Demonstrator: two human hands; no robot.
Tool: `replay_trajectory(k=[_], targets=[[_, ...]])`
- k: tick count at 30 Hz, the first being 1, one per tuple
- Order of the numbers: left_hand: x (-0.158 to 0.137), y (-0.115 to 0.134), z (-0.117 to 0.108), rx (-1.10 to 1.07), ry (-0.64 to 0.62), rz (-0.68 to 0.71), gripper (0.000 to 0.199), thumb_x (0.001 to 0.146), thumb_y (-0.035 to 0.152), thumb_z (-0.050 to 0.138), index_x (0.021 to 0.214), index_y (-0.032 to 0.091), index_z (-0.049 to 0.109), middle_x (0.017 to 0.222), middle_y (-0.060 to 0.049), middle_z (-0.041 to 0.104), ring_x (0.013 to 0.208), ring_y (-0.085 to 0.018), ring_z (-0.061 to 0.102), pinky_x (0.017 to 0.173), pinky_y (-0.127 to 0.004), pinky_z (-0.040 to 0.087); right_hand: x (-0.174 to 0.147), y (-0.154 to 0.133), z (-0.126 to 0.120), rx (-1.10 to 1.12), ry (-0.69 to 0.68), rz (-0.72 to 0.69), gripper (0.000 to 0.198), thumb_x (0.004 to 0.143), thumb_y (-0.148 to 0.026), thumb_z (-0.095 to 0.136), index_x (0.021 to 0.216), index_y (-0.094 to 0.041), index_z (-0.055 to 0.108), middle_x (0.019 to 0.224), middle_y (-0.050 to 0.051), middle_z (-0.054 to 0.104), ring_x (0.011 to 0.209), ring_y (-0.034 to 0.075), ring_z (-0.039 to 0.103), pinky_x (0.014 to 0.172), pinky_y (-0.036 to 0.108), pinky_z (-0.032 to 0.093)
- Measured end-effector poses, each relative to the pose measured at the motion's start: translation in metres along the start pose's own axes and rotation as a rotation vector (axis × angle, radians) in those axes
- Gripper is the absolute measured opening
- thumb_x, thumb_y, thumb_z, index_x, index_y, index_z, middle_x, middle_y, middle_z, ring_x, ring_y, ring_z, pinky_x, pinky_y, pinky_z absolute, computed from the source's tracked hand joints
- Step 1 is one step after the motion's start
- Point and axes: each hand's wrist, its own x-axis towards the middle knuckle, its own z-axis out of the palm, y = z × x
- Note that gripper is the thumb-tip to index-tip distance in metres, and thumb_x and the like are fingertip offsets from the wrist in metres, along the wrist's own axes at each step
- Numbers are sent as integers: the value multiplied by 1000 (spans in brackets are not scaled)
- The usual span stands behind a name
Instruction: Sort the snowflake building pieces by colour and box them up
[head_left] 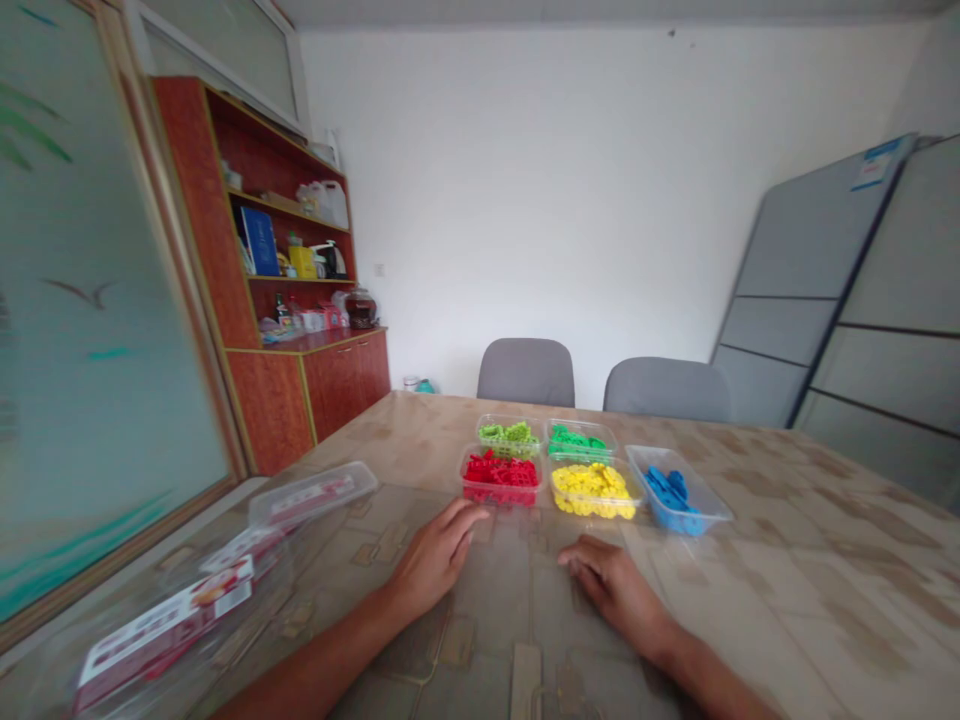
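My left hand (439, 556) rests on the table with its fingers stretched toward the tub of red plastic pieces (501, 476), just short of it; it holds nothing. To its right, my right hand (616, 590) lies on the table with its fingers curled in, and nothing shows in them. The tub of yellow pieces (594, 490) stands beyond that hand. Behind these two are a tub of light green pieces (510, 436) and a tub of green pieces (576, 440). A tub of blue pieces (673, 498) sits at an angle on the right.
Clear plastic lids (319, 494) with printed labels lie on the left of the patterned table (810, 560). Two grey chairs (525, 372) stand at the far edge. A wooden cabinet (300, 390) is at the left and a grey cabinet-like unit (795, 270) at the right.
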Motion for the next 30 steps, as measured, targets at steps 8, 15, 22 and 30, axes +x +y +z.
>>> replay_trajectory(k=[8, 15, 22, 30], targets=[[0, 4, -2, -11, -51, 61, 39, 87, 8, 37, 116, 26, 56, 113, -5, 59, 103, -18, 58, 90, -26, 46, 4, 9, -29, -186, 221, 11, 27, 92, -25, 40, 92, -22, 67, 86, 5, 70, 80, 19, 65, 73, 28, 51], [0, 4, -2, -20, -76, 77, 42, 85, 5, 38, 116, 27, 56, 114, -5, 59, 104, -18, 57, 91, -27, 46, -6, 62, -94, -406, 637, 261, 32, 83, -32, 41, 103, -18, 61, 108, 16, 63, 104, 32, 55, 92, 51, 41], [0, 4, -2, -17, -91, 86, 41, 86, 5, 36, 114, 26, 57, 115, -4, 59, 104, -17, 57, 89, -25, 45, -35, 130, -120, -379, 688, 657, 41, 75, -46, 41, 89, -16, 64, 88, 20, 69, 82, 37, 65, 71, 50, 51], [0, 7, -4, -23, -112, 94, 41, 84, 1, 37, 111, 25, 56, 112, -4, 58, 101, -15, 57, 88, -23, 44, -46, 141, -118, -270, 652, 656, 37, 79, -44, 39, 72, -22, 67, 70, 11, 74, 64, 24, 68, 53, 33, 53]])
